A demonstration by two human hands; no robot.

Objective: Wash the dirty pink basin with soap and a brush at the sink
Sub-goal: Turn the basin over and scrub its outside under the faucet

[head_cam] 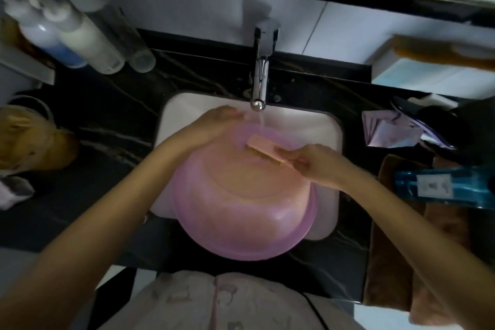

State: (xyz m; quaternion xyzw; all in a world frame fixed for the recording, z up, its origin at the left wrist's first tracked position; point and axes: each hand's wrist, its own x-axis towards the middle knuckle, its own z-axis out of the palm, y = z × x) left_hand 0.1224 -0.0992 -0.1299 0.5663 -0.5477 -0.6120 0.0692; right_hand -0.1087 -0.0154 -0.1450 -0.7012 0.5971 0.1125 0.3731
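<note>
Scrubbing looks underway: the right hand (308, 165) grips a pink brush (263, 151) by one end and sets its bristles on the pink basin (241, 209), which lies tilted in the white sink (330, 142), its near edge overhanging the dark counter (107, 142). The left hand (214, 122) rests with fairly straight fingers on the basin's far edge, steadying it under the tap (259, 88), whose water is running. No suds show plainly, so soaping may remain, along with more brushing and a final rinse.
</note>
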